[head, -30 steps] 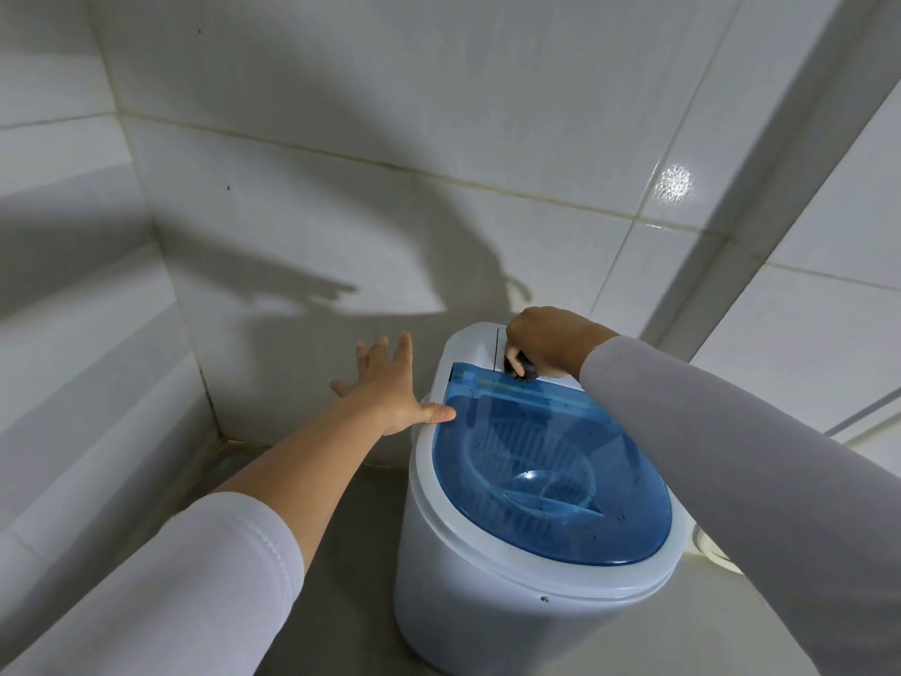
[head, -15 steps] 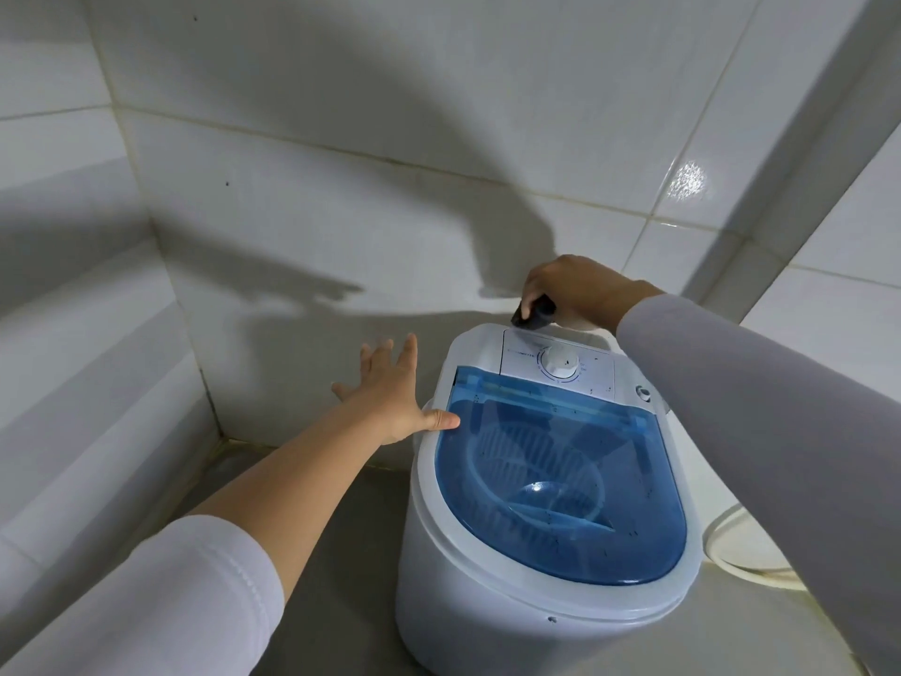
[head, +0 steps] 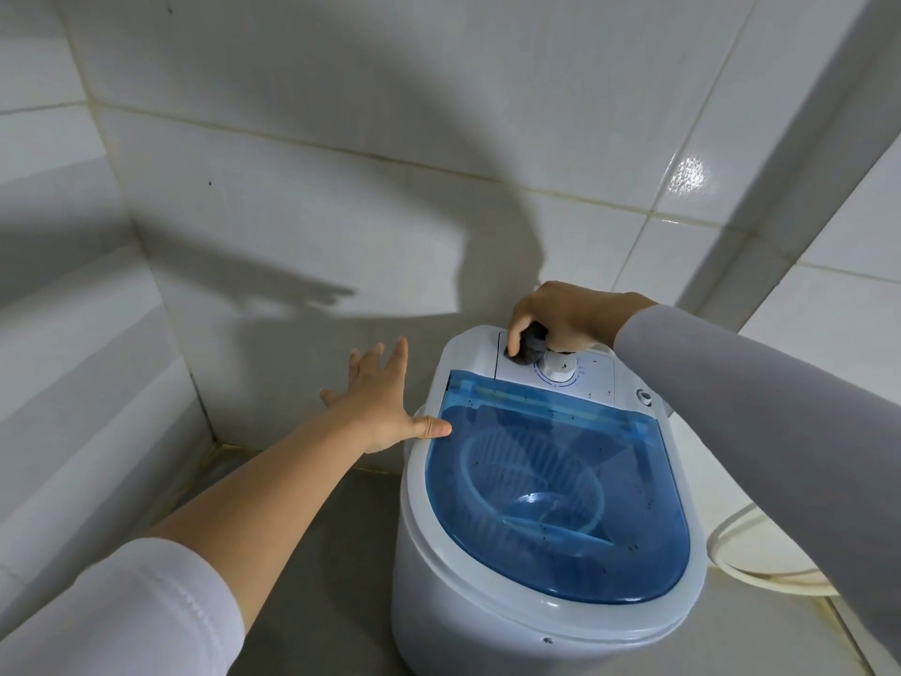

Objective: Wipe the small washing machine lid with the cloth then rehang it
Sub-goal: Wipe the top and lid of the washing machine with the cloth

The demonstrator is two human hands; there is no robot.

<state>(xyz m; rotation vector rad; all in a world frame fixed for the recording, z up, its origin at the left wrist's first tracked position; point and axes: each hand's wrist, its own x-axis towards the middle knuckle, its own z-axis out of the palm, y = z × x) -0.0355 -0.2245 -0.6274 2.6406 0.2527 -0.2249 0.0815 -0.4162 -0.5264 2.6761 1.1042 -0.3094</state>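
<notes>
right hand (head: 565, 314): fingers curled round dark wadded cloth (head: 531, 351), pressing it on white control panel (head: 592, 378) beside timer dial (head: 560, 365)
left hand (head: 382, 402): fingers spread, thumb tip at blue lid (head: 556, 495) edge
risk: cloth may catch dial and turn it; specks on lid could smear
room: tiled corner, grey floor, hose (head: 751, 568) at right
</notes>
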